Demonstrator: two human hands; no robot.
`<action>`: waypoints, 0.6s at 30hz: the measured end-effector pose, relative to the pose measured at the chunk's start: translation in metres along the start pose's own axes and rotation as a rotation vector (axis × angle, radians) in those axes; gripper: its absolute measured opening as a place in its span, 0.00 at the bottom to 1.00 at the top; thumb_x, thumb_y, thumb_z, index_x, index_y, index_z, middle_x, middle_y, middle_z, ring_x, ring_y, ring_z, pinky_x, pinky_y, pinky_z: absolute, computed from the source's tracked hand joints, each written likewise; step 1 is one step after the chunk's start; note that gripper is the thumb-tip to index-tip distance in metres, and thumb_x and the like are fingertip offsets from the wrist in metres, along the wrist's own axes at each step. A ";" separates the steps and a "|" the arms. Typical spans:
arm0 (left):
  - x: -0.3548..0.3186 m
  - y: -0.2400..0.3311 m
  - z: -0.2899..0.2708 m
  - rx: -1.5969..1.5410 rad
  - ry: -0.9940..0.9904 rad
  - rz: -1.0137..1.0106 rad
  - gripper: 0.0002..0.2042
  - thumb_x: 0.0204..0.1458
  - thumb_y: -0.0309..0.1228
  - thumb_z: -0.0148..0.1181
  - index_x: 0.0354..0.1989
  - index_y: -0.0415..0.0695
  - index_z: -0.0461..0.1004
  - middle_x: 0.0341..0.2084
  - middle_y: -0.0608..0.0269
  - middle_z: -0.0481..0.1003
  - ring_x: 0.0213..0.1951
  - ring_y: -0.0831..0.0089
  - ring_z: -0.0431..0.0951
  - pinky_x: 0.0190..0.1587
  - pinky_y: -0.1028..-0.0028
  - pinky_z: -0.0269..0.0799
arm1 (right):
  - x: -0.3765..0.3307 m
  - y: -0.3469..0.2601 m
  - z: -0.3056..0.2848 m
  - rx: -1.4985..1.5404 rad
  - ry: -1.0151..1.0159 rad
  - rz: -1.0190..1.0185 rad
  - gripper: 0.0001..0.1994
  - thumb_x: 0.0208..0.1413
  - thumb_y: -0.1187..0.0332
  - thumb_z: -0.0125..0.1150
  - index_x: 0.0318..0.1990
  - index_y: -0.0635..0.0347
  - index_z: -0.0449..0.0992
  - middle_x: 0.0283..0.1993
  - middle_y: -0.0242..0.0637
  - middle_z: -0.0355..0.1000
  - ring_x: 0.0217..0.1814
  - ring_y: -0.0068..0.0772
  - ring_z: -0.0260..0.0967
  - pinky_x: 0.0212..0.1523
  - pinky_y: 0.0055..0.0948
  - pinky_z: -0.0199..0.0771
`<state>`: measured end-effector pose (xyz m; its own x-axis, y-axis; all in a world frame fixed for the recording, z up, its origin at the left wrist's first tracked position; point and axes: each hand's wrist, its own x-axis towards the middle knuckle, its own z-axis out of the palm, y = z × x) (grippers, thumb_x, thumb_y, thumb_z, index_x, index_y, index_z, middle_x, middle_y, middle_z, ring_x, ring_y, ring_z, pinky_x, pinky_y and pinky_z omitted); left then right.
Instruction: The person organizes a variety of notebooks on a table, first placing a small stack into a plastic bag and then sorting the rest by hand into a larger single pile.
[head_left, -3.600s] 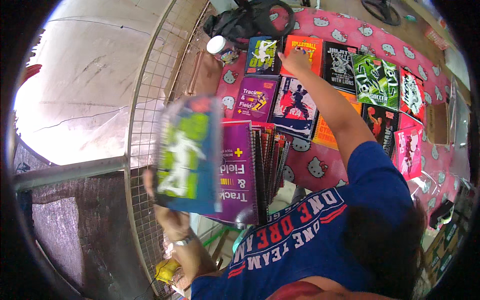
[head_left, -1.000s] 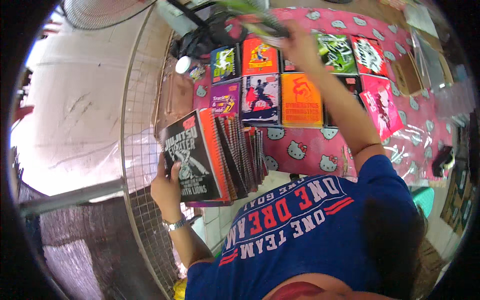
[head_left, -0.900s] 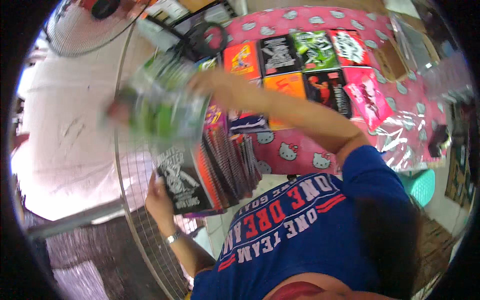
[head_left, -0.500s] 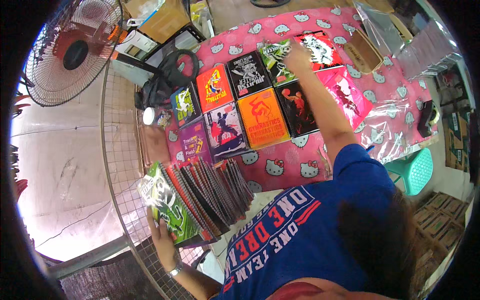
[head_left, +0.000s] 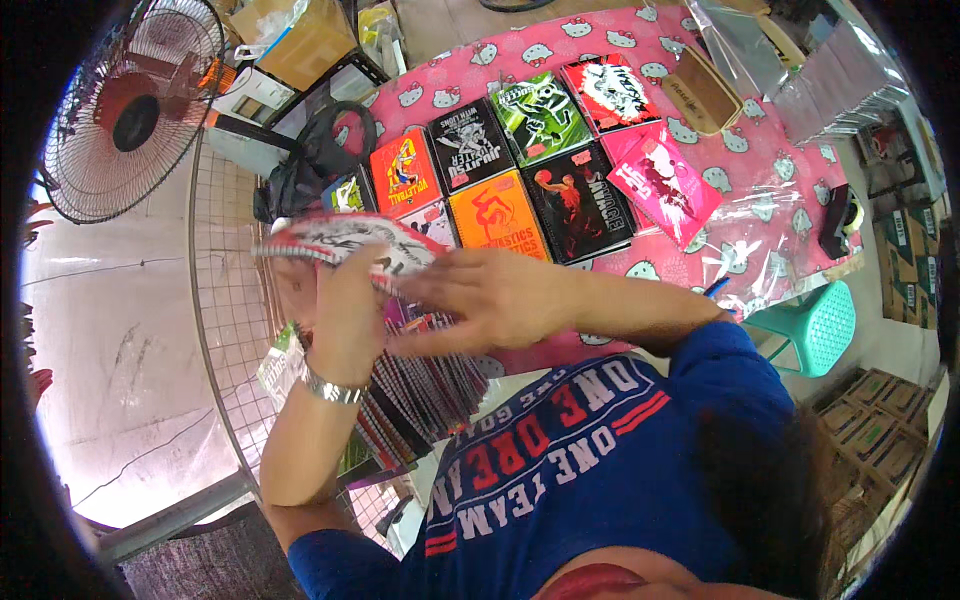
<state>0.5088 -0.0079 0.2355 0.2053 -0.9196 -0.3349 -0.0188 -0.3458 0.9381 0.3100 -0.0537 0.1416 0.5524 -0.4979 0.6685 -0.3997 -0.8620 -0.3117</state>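
A spiral notebook with a red, white and black cover (head_left: 345, 238) is raised over the left end of the table, blurred and tilted. My left hand (head_left: 350, 305), a metal watch on its wrist, grips its near edge. My right hand (head_left: 500, 298) is beside it, fingers stretched out toward the notebook's right end and seeming to touch it. Below both hands stands a tight row of spiral notebooks (head_left: 425, 395), partly hidden by my left forearm. A green notebook (head_left: 283, 362) leans at the row's left end.
Laid out on the pink patterned table cover (head_left: 640, 270) are several notebooks, among them an orange one (head_left: 495, 215), a black one (head_left: 580, 200) and a pink one (head_left: 665, 185). A brown box (head_left: 703, 92) and plastic-wrapped stacks (head_left: 840, 85) lie far right. A fan (head_left: 135, 120) stands left, a green stool (head_left: 815, 325) right.
My left hand has left the green notebook at the row and risen with the red and white notebook. My right hand has come back from the far notebooks toward it.
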 end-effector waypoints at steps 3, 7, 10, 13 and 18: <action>-0.032 0.017 -0.021 -0.037 0.035 0.159 0.29 0.43 0.18 0.55 0.59 0.39 0.61 0.47 0.58 0.72 0.45 0.67 0.75 0.47 0.70 0.72 | -0.068 0.043 0.007 0.304 -0.087 0.423 0.29 0.45 0.65 0.64 0.57 0.55 0.65 0.55 0.47 0.67 0.53 0.50 0.68 0.50 0.41 0.71; -0.102 0.041 -0.105 -0.037 0.217 0.382 0.34 0.40 0.19 0.57 0.62 0.36 0.56 0.51 0.52 0.69 0.50 0.63 0.73 0.54 0.68 0.68 | -0.228 0.118 -0.031 -0.488 -0.490 1.015 0.50 0.39 0.70 0.67 0.69 0.51 0.40 0.69 0.53 0.46 0.71 0.57 0.45 0.64 0.51 0.55; -0.146 -0.009 -0.183 -0.008 0.294 0.379 0.34 0.41 0.20 0.57 0.62 0.35 0.55 0.55 0.50 0.65 0.55 0.64 0.68 0.56 0.69 0.65 | -0.279 0.125 -0.015 -0.617 -0.623 0.925 0.44 0.47 0.65 0.61 0.70 0.49 0.40 0.67 0.56 0.49 0.65 0.60 0.55 0.57 0.53 0.64; -0.146 -0.039 -0.186 0.324 0.408 0.176 0.34 0.44 0.22 0.59 0.63 0.42 0.56 0.53 0.58 0.66 0.50 0.68 0.68 0.50 0.70 0.66 | -0.274 0.155 -0.007 -0.554 -0.616 0.864 0.21 0.53 0.71 0.51 0.56 0.58 0.63 0.43 0.56 0.72 0.35 0.56 0.73 0.34 0.51 0.74; -0.145 -0.071 -0.204 0.258 0.297 0.072 0.29 0.49 0.24 0.59 0.61 0.43 0.60 0.50 0.63 0.66 0.47 0.74 0.66 0.51 0.71 0.64 | -0.015 -0.007 -0.025 0.170 0.150 0.581 0.19 0.55 0.73 0.52 0.54 0.61 0.63 0.32 0.52 0.72 0.31 0.52 0.72 0.33 0.40 0.71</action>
<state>0.6798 0.1880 0.2352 0.4676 -0.8625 -0.1936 -0.2807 -0.3526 0.8927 0.2863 -0.0379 0.1502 0.1657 -0.8818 0.4416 -0.4752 -0.4638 -0.7477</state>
